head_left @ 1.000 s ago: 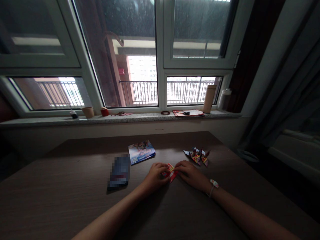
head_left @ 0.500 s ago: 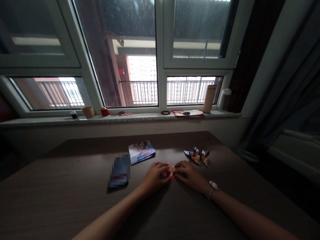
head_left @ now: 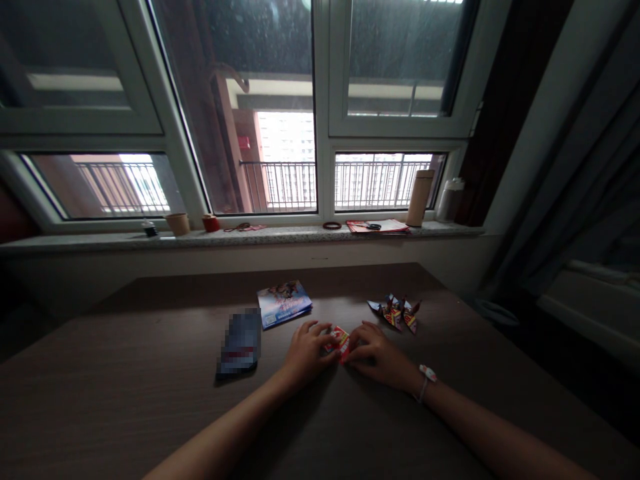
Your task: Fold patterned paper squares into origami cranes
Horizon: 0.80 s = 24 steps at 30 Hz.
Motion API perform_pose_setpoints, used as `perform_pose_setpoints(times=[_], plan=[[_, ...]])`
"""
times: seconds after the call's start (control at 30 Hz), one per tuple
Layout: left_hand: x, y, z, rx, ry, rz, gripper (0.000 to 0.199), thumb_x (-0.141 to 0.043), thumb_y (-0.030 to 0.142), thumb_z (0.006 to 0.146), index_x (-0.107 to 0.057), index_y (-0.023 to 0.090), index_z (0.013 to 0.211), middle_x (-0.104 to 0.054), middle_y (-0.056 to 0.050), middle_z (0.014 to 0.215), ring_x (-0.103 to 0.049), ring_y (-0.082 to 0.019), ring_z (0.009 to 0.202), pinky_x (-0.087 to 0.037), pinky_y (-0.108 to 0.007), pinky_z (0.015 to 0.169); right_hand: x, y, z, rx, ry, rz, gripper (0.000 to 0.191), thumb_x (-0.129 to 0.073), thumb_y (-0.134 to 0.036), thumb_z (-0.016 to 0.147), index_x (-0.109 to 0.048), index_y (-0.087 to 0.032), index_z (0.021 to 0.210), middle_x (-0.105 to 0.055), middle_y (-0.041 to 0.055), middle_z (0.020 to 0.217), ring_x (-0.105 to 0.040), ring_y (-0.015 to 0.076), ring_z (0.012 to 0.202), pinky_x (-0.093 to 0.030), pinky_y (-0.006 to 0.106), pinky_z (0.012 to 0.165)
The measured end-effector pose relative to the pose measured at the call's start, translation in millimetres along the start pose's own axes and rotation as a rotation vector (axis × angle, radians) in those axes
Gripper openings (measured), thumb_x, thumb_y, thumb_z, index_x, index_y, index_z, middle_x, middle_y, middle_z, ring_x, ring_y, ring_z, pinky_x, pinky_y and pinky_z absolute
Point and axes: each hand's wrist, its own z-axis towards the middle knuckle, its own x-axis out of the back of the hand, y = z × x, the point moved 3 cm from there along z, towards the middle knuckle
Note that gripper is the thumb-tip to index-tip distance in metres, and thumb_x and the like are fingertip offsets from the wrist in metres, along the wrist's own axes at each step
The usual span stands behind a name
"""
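Observation:
On the dark wood-grain table [head_left: 150,333], a small folded piece of red and yellow paper [head_left: 341,343] lies between my hands. My left hand [head_left: 306,355] holds its left side with the fingers. My right hand [head_left: 376,356] presses on its right side, with a white bracelet [head_left: 426,375] on that wrist. The fingers hide part of the paper. Beyond my right hand stand several folded paper cranes [head_left: 395,313]. A picture booklet [head_left: 284,304] lies beyond my left hand, and a pixelated dark flat object [head_left: 240,343] lies to its left.
A stone windowsill [head_left: 280,237] runs behind the table, holding a paper cup [head_left: 177,224], a tan flask [head_left: 420,198], and papers with scissors [head_left: 377,227]. A window with a balcony railing [head_left: 375,183] fills the far wall, and a curtain [head_left: 550,167] hangs at right.
My right fingers have slid left and now bear on the paper's right end. My left fingers have spread slightly. The view has shifted a little.

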Motion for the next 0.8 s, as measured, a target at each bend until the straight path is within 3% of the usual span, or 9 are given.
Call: perform_pose_setpoints(times=[0.33, 0.43, 0.53, 0.8], plan=[[2.1, 5.1, -1.9, 0.074, -0.004, 0.068, 0.026, -0.069, 0.040, 0.080, -0.072, 0.038, 0.106, -0.053, -0.002, 0.141, -0.035, -0.037, 0.133, -0.019, -0.066, 0.110, -3.8, 2.5, 0.0, -0.042, -0.045, 0.013, 0.015, -0.071, -0.025, 0.082, -0.075, -0.033, 0.095, -0.063, 0.0022, 0.104, -0.058, 0.0194, 0.105, -0.027, 0.050, 0.112], [3.3, 5.0, -2.8, 0.073, 0.011, 0.083, 0.032, -0.069, 0.042, 0.080, -0.069, 0.043, 0.112, -0.048, -0.001, 0.145, -0.032, -0.038, 0.136, -0.011, -0.068, 0.110, -3.6, 3.1, 0.5, -0.039, -0.045, 0.019, 0.015, -0.071, -0.027, 0.083, -0.075, -0.033, 0.096, -0.063, 0.0030, 0.104, -0.057, 0.0202, 0.105, -0.032, 0.047, 0.109], [4.9, 4.2, -2.9, 0.085, 0.010, 0.109, 0.036, -0.069, 0.048, 0.079, -0.067, 0.047, 0.115, -0.043, 0.000, 0.149, -0.027, -0.039, 0.139, -0.001, -0.070, 0.110, -4.1, 4.1, 0.5, -0.049, -0.051, 0.027, 0.014, -0.071, -0.028, 0.083, -0.075, -0.033, 0.095, -0.063, 0.0028, 0.103, -0.057, 0.0197, 0.104, -0.029, 0.048, 0.111], [4.1, 4.5, -0.7, 0.093, -0.026, 0.166, 0.049, -0.064, 0.051, 0.079, -0.058, 0.045, 0.128, -0.036, -0.005, 0.154, -0.020, -0.041, 0.143, 0.007, -0.072, 0.107, -4.4, 4.6, 0.4, -0.065, -0.058, 0.048, 0.013, -0.072, -0.027, 0.082, -0.075, -0.032, 0.094, -0.063, 0.0029, 0.103, -0.057, 0.0200, 0.105, -0.026, 0.049, 0.112]])
